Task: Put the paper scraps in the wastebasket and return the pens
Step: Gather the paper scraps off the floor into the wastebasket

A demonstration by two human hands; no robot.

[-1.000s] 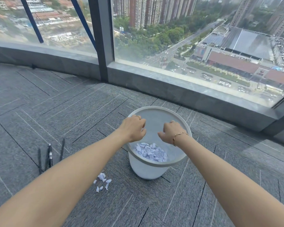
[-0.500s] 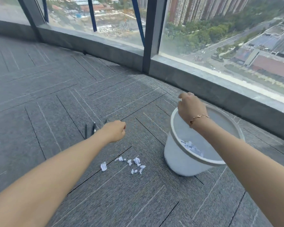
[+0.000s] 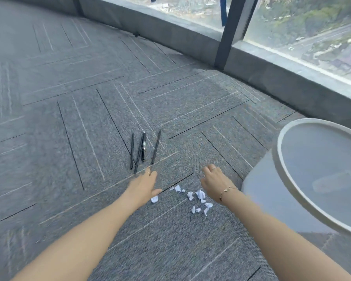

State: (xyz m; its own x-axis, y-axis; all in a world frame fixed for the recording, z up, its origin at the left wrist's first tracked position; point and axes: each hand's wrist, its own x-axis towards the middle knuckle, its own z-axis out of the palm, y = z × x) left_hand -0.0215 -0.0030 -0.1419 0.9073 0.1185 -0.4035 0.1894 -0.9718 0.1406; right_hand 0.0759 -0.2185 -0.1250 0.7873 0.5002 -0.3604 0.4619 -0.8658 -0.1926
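Several small white paper scraps (image 3: 199,196) lie scattered on the grey carpet. My left hand (image 3: 143,186) hovers just left of them, fingers loosely spread, holding nothing; one scrap (image 3: 154,199) lies right by its thumb. My right hand (image 3: 215,182), with a bracelet on the wrist, hangs over the right side of the scraps, fingers curled down and empty as far as I can see. Several black pens (image 3: 143,150) lie side by side on the carpet just beyond my left hand. The white wastebasket (image 3: 280,159) stands at the right, partly cut off by the frame edge.
Grey carpet tiles (image 3: 69,118) stretch away to the left and far side. A low grey sill (image 3: 272,78) and a dark window post (image 3: 229,31) with floor-to-ceiling glass curve along the back and right, close behind the wastebasket.
Both hands have left the wastebasket's rim and dropped down and left to the scraps on the floor. The view has swung left, putting the wastebasket at the right edge.
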